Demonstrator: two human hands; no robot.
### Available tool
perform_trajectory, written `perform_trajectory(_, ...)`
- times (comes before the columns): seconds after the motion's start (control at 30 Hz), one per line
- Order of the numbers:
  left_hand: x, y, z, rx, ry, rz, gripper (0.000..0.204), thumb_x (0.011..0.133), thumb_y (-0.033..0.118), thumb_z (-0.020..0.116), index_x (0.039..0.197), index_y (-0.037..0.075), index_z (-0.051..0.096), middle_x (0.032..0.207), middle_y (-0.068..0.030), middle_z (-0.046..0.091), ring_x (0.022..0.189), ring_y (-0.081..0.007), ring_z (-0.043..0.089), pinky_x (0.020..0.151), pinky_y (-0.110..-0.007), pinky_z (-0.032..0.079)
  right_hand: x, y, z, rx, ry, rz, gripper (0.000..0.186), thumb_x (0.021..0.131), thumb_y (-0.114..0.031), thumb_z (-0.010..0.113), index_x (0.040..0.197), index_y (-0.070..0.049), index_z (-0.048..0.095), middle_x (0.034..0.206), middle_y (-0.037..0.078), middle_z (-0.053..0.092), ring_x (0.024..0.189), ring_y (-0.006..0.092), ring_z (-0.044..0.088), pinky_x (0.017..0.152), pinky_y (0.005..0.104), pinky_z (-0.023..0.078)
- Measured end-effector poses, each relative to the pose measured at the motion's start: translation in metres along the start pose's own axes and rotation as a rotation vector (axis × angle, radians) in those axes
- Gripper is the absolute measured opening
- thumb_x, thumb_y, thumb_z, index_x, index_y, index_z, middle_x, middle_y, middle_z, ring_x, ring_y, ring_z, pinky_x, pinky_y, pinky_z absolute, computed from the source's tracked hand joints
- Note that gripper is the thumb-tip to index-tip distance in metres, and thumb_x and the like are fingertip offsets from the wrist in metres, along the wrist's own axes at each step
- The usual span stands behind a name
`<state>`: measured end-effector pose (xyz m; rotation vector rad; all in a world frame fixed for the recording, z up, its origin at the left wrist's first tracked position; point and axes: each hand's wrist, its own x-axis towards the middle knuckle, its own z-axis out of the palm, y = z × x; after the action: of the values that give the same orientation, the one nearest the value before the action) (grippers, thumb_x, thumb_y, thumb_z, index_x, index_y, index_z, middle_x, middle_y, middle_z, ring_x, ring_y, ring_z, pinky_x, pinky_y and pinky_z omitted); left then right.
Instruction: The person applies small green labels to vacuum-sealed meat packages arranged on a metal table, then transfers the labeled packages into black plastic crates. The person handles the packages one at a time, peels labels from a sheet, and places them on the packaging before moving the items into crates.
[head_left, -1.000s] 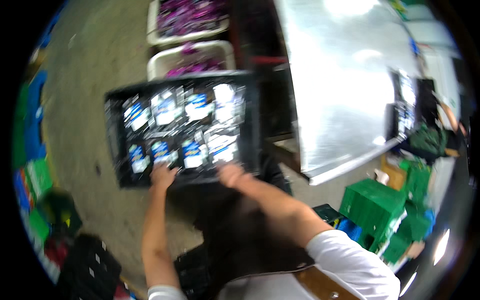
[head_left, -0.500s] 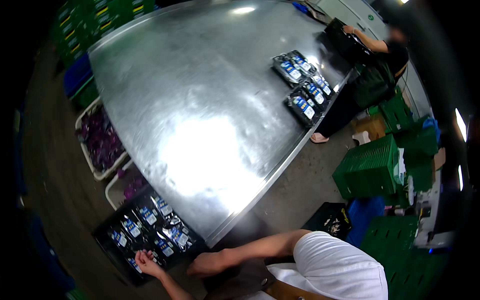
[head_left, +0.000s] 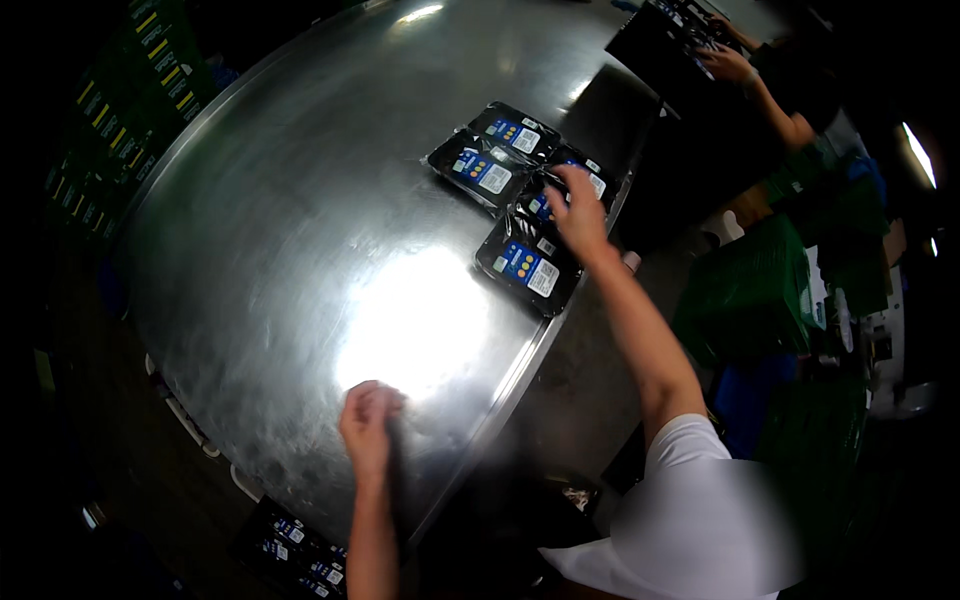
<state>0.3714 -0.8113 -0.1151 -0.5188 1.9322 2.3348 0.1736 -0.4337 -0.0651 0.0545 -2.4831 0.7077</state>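
Note:
Several black trays wrapped in clear film, with blue and white labels, lie in a cluster on the steel table (head_left: 260,230). My right hand (head_left: 581,215) reaches over the cluster with thumb and fingers apart, partly covering a middle pack (head_left: 542,206). Whether the fingertips press on the film I cannot tell. Closest to me is a front pack (head_left: 525,268) at the table's edge; a left pack (head_left: 480,168) and a far pack (head_left: 516,132) sit beyond it. My left hand (head_left: 366,425) hovers above the near part of the table, fingers bent and blurred, with no object visible in it.
A dark crate (head_left: 262,540) with labelled packs stands at the lower left. Across the table's far right corner, a co-worker's hand (head_left: 727,63) is at a black crate (head_left: 655,45). Green crates (head_left: 745,290) stand right; more stacked crates (head_left: 125,120) rise far left.
Both my hands have left the crate of packs at the lower left. My right hand has moved far and right to the cluster; my left is over the table. The view has shifted closer to the cluster.

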Motion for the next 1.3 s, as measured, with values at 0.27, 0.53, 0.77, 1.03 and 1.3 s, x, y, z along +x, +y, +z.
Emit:
perform_trajectory(0.27, 0.022, -0.038, 0.131, -0.066, -0.396, -0.245, 0.044, 0.091, 0.009, 0.058, 0.13, -0.002, 0.041, 0.113, -0.0159, 0.059, 0.095, -0.0207, 0.063, 0.076, -0.028, 0.051, 0.069, 0.166, 0.026, -0.45, -0.262, 0.356, 0.069, 0.081, -0.054, 0.061, 0.126, -0.002, 0.052, 0.126, 0.022, 0.053, 0.119, 0.0366, 0.048, 0.1, 0.0448, 0.039)
perform_trajectory(0.53, 0.035, -0.026, 0.159, -0.07, -0.187, -0.296, 0.064, 0.087, 0.009, 0.063, 0.139, -0.001, 0.027, 0.122, -0.0168, 0.052, 0.103, -0.0198, 0.058, 0.08, -0.03, 0.05, 0.035, 0.114, 0.0, -0.303, -0.452, 0.256, 0.072, 0.067, -0.056, 0.072, 0.105, 0.003, 0.057, 0.097, 0.024, 0.063, 0.094, 0.0378, 0.06, 0.083, 0.0438, 0.047)
perform_trajectory(0.77, 0.005, -0.025, 0.036, -0.026, 0.183, -0.273, 0.068, 0.081, 0.003, 0.067, 0.138, -0.002, 0.029, 0.123, -0.0155, 0.051, 0.112, -0.0222, 0.052, 0.098, -0.035, 0.042, -0.05, -0.011, 0.023, 0.268, -0.644, 0.369, 0.063, 0.068, -0.049, 0.078, 0.103, -0.001, 0.056, 0.081, 0.013, 0.061, 0.076, 0.0272, 0.062, 0.071, 0.0365, 0.049)
perform_trajectory(1.03, -0.038, -0.022, -0.182, 0.288, 0.467, -0.137, 0.054, 0.084, 0.004, 0.066, 0.13, -0.005, 0.041, 0.116, -0.0131, 0.058, 0.102, -0.0182, 0.057, 0.091, -0.03, 0.045, -0.044, -0.078, 0.099, 0.609, -0.743, 0.467, 0.044, 0.089, -0.043, 0.061, 0.097, 0.0, 0.065, 0.071, 0.007, 0.065, 0.065, 0.0152, 0.063, 0.061, 0.0294, 0.051)
perform_trajectory(1.3, -0.049, -0.032, -0.143, 0.856, 0.675, 0.081, 0.07, 0.08, 0.014, 0.069, 0.138, -0.005, 0.034, 0.135, -0.0233, 0.042, 0.125, -0.0319, 0.043, 0.107, -0.039, 0.03, 0.006, -0.027, 0.194, 0.658, -0.465, 0.687, 0.031, 0.087, -0.028, 0.058, 0.085, 0.003, 0.06, 0.069, 0.013, 0.065, 0.05, 0.0161, 0.061, 0.047, 0.028, 0.048)
